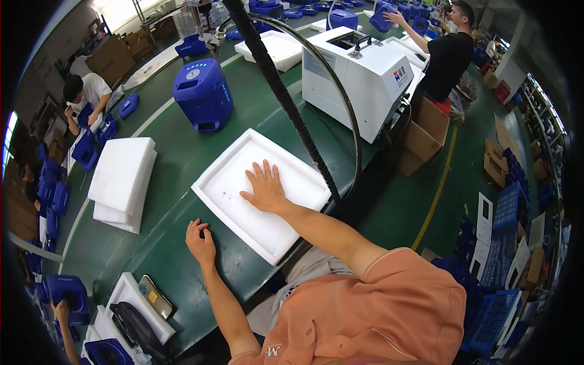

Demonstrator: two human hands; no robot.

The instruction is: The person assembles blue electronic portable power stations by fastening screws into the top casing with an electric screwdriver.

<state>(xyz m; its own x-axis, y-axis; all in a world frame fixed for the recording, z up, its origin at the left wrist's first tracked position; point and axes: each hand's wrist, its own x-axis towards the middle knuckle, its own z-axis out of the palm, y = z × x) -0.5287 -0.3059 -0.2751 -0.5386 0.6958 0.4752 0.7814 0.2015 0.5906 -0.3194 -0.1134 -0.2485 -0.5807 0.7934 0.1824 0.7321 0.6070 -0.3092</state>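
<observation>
My right hand (266,187) lies flat in a shallow white foam tray (272,252), fingers spread, holding nothing. A few tiny dark pieces (229,196) sit on the tray floor left of my fingertips; they are too small to name. Just left of the tray, my left hand (201,242) rests on the green tabletop (176,243), its fingers loosely bent and apart with nothing in them. Beyond the tray stands a blue plastic housing (202,97) with a round button on top. A stack of white foam sheets (121,179) is farther left.
A white boxy machine (356,82) stands far right of the tray. A black-wrapped pole (283,97) and hose cross above the table. At lower left, a phone (156,297) and black pouch (137,328) lie with a foam tray. Cardboard boxes (423,137) and co-workers (447,55) are around.
</observation>
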